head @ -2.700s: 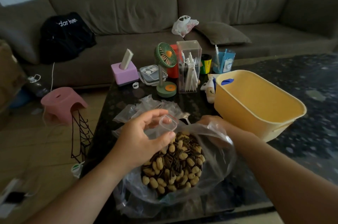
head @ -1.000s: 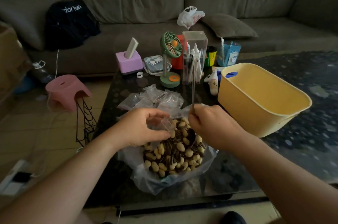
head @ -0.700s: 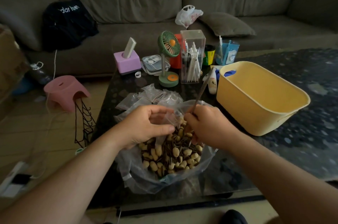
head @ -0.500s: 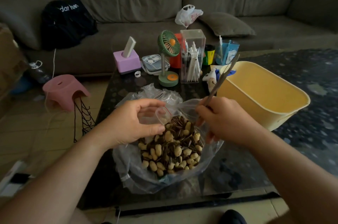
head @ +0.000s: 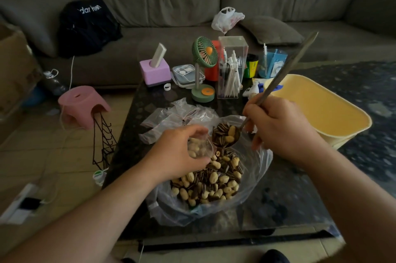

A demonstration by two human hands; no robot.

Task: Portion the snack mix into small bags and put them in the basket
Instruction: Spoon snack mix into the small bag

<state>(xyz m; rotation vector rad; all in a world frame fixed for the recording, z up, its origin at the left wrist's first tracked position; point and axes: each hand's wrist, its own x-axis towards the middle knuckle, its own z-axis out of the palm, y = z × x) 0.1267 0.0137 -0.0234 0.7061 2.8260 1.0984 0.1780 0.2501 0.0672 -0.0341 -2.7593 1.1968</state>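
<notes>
Snack mix bag (head: 252, 185) on the surface (head: 285, 204), spare bags (head: 169, 119) behind, basket (head: 334, 112) right, fan (head: 204, 69) beyond.

2 bare forearms reach in from the bottom corners, with no sleeve, watch or band showing on either. The left hand (head: 177, 153) and right hand (head: 278, 127) wear no gloves and no rings that can be seen. At the bottom edge, 1 dark rounded shoe tip (head: 272, 256) shows, its details too dim to tell.
</notes>
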